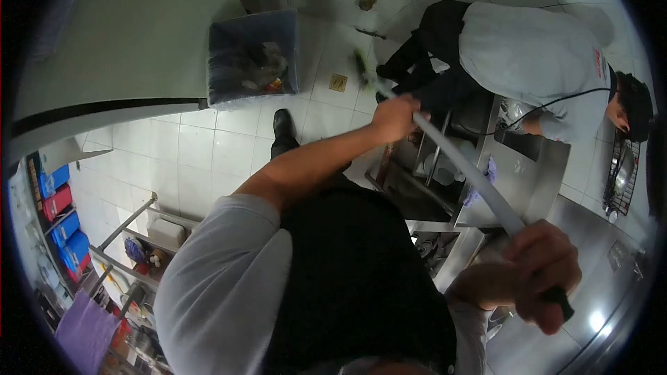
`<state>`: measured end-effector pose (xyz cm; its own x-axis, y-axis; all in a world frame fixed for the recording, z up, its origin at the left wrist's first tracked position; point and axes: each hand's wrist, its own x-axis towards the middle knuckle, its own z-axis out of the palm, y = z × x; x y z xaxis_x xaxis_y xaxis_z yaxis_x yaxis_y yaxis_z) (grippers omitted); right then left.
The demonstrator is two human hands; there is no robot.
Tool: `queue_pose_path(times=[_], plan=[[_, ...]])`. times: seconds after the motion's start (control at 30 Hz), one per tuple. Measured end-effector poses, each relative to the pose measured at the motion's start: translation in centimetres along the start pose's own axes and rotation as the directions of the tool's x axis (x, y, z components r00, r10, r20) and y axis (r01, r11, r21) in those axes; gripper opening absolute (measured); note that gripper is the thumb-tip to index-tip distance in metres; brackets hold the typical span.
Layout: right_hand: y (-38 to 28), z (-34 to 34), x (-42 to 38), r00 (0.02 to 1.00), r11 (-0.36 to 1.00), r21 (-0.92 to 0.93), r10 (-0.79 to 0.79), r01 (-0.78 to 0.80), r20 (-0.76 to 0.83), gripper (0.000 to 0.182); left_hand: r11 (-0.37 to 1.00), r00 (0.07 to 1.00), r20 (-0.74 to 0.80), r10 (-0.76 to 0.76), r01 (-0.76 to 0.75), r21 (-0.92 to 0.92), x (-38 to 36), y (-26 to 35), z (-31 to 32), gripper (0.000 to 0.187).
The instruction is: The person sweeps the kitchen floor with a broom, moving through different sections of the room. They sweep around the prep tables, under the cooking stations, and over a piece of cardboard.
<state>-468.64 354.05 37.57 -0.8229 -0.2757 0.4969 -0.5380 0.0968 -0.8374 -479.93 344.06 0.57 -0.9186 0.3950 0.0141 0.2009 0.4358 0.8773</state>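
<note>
My left hand (396, 118) is closed round the upper middle of a long-handled brush (469, 172). Its pale, straight handle slants across the view, and its green brush-like head (360, 64), small and blurred, is close to the tiled floor. Near the handle's dark end, my right hand (545, 271) has its fingers wrapped round the same handle. A square brass floor drain (338, 82) lies just left of the brush head. The exact shape of the bristles cannot be made out.
A co-worker (535, 52) bends over the steel counter (521, 187) at right. A lined bin (253, 101) with rubbish stands ahead on the left, beside a large pale panel (125, 35). Shelving with a rail (128, 222) is at left, and a wire rack (620, 177) at far right.
</note>
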Motion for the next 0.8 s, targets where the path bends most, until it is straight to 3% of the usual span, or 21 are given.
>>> queue_pose_path(times=[0.07,0.13,0.23,0.27,0.33,0.47,0.53,0.6,0.7,0.73,0.8], plan=[[4.4,1.8,1.4,0.999,0.992,-0.116,-0.053,0.051,-0.013,0.071,0.997,0.994,-0.096,-0.043,0.036,-0.070,4.7,-2.7,0.4,0.039],[8.6,3.8,3.1,0.994,0.972,-0.211,0.108,-0.104,0.012,0.067,0.980,0.978,-0.180,-0.106,0.072,-0.186,8.7,-6.1,0.6,0.039],[16.9,8.3,3.0,0.957,0.932,-0.231,0.291,-0.279,0.018,0.066,0.978,0.984,-0.056,-0.172,0.164,-0.130,11.9,-17.4,4.0,0.039],[16.2,8.5,2.9,0.950,0.928,-0.232,0.310,-0.292,0.044,0.067,0.988,0.985,-0.117,-0.125,0.113,-0.102,10.4,-18.4,4.3,0.039],[15.4,6.8,1.9,0.930,0.932,-0.025,0.363,-0.362,0.061,0.067,1.000,0.976,-0.219,-0.013,0.007,-0.029,4.5,-18.6,4.3,0.040],[12.1,2.2,1.1,0.883,0.877,0.153,0.425,-0.456,0.198,0.069,0.987,0.977,-0.140,-0.159,0.155,-0.044,-6.1,-17.6,3.0,0.034],[9.5,1.0,1.8,0.906,0.913,0.190,0.296,-0.361,0.302,0.066,0.984,0.968,-0.209,-0.141,0.114,-0.136,-7.2,-13.5,2.6,0.033],[7.9,-1.0,1.3,0.948,0.930,0.350,-0.008,-0.110,0.319,0.064,0.982,0.965,-0.239,-0.112,0.070,-0.177,-6.0,-9.8,1.2,0.034],[6.7,-2.0,3.3,0.946,0.968,0.246,-0.045,-0.037,0.321,0.062,0.985,0.948,-0.305,-0.095,0.046,-0.164,0.2,-6.9,0.5,0.034],[8.1,-1.4,2.8,0.973,0.981,0.193,-0.068,0.025,0.219,0.058,0.984,0.920,-0.369,-0.129,0.074,-0.161,2.7,-7.5,0.3,0.033],[12.1,0.9,3.2,0.980,0.998,0.049,-0.037,0.028,0.196,0.048,0.975,0.875,-0.445,-0.191,0.116,-0.190,7.4,-11.7,-0.1,0.021]])
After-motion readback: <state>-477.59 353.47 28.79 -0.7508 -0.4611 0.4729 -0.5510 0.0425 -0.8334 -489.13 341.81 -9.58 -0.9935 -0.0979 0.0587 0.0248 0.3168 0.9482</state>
